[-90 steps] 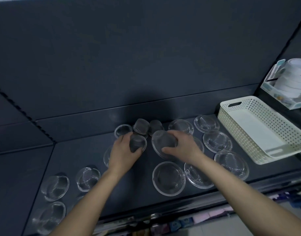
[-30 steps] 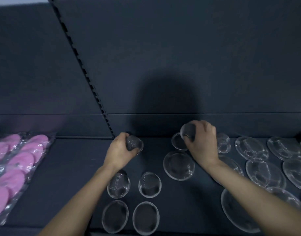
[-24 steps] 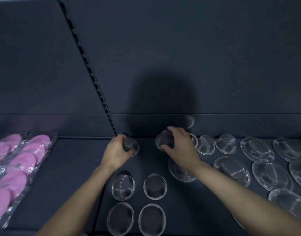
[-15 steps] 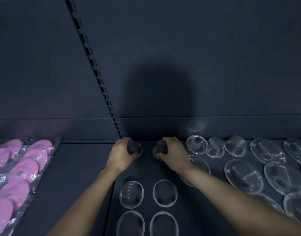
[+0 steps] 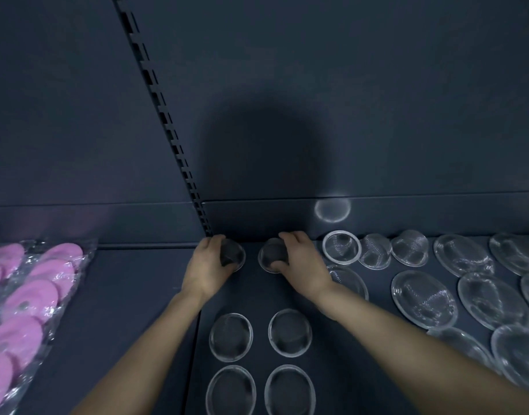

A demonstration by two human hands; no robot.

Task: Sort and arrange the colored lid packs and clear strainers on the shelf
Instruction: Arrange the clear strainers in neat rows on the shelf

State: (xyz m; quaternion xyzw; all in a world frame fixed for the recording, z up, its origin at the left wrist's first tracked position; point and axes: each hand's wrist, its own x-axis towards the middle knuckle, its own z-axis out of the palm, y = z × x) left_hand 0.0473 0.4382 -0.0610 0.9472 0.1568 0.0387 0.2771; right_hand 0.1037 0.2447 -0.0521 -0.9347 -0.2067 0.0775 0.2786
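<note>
The left hand (image 5: pixel 207 266) holds the left strainer (image 5: pixel 235 255) with fingers curled round its dome, at the back of the shelf (image 5: pixel 137 295), just beside the foot of the slotted upright (image 5: pixel 167 121). The right hand (image 5: pixel 302 265) holds the right strainer (image 5: pixel 270 256) the same way, thumb on its near edge. The two strainers sit side by side, close but apart; contact with the shelf cannot be confirmed. Four front strainers (image 5: pixel 230 336) lie in two rows of two, nearer the shelf edge, between the forearms. Small strainers (image 5: pixel 341 246) line the back to the right, with large strainers (image 5: pixel 423 298) beyond. The pink lid pack (image 5: pixel 26 298) lies at the far left, well apart.
</note>
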